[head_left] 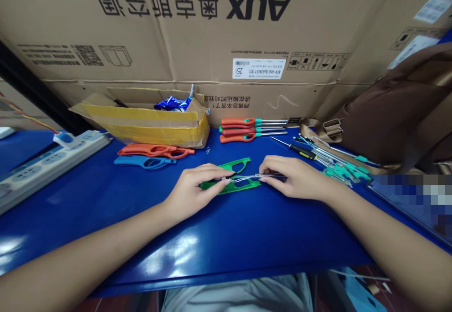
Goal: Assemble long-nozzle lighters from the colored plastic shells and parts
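My left hand [197, 185] pinches a small wired piece between thumb and forefinger; the fingertips partly cover it. Thin white wires [242, 179] run from there to a slim metal lighter tube [257, 175], which my right hand [294, 178] grips with thumb and fingers. Beneath the wires lie two green plastic lighter handle halves: the far half [231, 165] and the near half [243, 188], partly hidden by my left hand. Beyond my right hand are a black-and-yellow screwdriver [302, 152] and a pile of metal lighter rods with teal ends [339, 164].
Several assembled red-orange lighters [238, 131] are stacked at the back. Orange handle shells [151, 150] and blue ones [143, 162] lie before a taped cardboard box [162, 131]. A power strip [49, 164] runs along the left; a brown bag [395, 100] sits right. Large cardboard [197, 44] stands behind.
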Demonstrator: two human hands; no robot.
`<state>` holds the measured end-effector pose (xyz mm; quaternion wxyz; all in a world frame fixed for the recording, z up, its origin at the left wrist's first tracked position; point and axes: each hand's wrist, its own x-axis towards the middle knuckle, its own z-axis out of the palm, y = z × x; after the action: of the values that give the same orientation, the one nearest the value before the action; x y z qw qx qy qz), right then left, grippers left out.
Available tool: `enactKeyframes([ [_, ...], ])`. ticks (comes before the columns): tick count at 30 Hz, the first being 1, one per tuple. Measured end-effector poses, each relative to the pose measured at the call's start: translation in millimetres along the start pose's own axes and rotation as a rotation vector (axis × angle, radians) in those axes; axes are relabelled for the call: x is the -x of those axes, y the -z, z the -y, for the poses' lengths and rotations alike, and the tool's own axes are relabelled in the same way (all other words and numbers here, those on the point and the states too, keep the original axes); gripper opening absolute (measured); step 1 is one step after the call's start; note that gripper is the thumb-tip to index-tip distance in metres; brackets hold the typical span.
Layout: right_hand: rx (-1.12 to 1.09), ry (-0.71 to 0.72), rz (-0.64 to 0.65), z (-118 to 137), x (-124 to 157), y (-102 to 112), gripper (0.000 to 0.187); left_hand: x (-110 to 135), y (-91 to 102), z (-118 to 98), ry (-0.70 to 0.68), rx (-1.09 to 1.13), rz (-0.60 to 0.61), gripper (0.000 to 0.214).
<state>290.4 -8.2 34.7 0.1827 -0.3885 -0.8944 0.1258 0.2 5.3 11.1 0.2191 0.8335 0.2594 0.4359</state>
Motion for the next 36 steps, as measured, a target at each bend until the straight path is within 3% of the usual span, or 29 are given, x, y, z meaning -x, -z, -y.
enactKeyframes([
  [16,-0.278,0.119,0.09,7.0,-1.8,-0.8,0.013,0.2,-1.2,-2.7,0.22,0.135,0.035,0.019],
  [27,-0.24,0.046,0.099,0.0,-2.3,-0.1,0.016,-0.4,0.5,6.8,0.079,-0.008,0.09,0.017],
  [36,-0.163,0.001,0.146,-9.2,-2.5,0.7,0.02,1.8,-1.8,14.7,-0.046,-0.075,0.204,0.023],
])
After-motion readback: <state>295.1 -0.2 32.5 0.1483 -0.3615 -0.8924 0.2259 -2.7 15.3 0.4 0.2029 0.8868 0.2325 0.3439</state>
